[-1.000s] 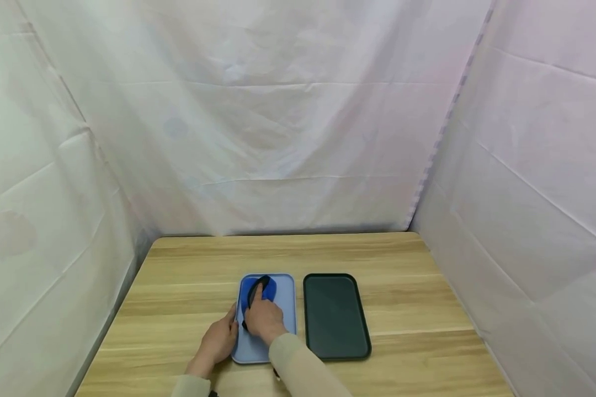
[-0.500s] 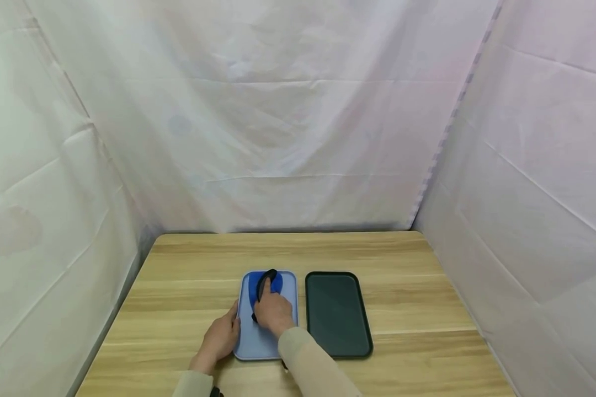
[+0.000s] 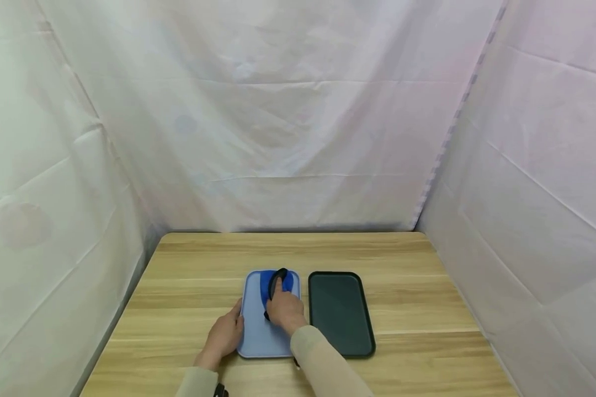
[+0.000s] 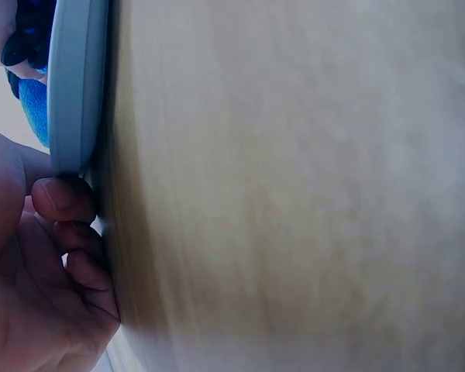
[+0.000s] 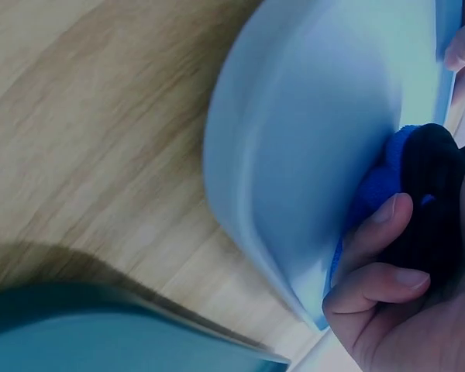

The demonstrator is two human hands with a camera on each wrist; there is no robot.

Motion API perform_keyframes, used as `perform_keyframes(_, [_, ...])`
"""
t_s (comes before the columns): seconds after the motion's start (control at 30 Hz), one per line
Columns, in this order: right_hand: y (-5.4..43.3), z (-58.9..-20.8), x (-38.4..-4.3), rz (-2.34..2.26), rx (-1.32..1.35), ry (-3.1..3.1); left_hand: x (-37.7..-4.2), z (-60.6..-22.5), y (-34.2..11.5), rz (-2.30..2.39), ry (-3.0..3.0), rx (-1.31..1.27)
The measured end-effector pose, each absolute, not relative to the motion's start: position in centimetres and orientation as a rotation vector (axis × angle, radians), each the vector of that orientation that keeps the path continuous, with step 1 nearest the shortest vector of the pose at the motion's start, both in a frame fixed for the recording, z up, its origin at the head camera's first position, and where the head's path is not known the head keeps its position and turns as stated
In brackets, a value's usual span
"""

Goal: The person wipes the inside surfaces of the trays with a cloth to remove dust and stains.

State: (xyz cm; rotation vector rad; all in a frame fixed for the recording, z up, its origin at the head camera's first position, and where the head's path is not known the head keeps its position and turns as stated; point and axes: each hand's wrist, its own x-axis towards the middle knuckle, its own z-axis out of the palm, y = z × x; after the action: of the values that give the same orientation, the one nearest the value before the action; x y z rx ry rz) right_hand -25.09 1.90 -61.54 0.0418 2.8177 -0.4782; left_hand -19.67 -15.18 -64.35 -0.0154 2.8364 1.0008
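Observation:
A light blue tray (image 3: 258, 337) lies on the wooden table. On it sits a blue fuzzy cleaning pad (image 3: 265, 282) with a black handle, near the tray's far right part. My right hand (image 3: 285, 310) grips this handle, its index finger stretched forward along it. In the right wrist view, curled fingers (image 5: 384, 287) wrap the black handle above the blue pile. My left hand (image 3: 226, 332) holds the tray's left edge. The left wrist view shows its fingertips (image 4: 62, 200) against the tray rim (image 4: 79, 85), with the other fingers curled close to the table.
A dark green tray (image 3: 336, 314) lies just right of the blue one, with a narrow gap between them. The wooden table (image 3: 189, 286) extends around both. White cloth walls (image 3: 298, 143) stand behind the table and along both sides.
My right hand has moved the cleaning pad rightward and slightly away across the blue tray. My left hand keeps its hold on the tray's left edge. The view has shifted slightly.

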Motion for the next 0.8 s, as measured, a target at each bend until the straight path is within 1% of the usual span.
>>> perform_keyframes(0.47, [3.1,-61.8,-24.3,-0.504,0.029,2.84,-20.0,-64.6,-14.7,1.039,2.841,-0.031])
perform_keyframes(0.8, [3.5,-62.5,-22.8,-0.559,-0.026,2.855,-19.5,-64.8,-14.7,1.046,2.857,-0.053])
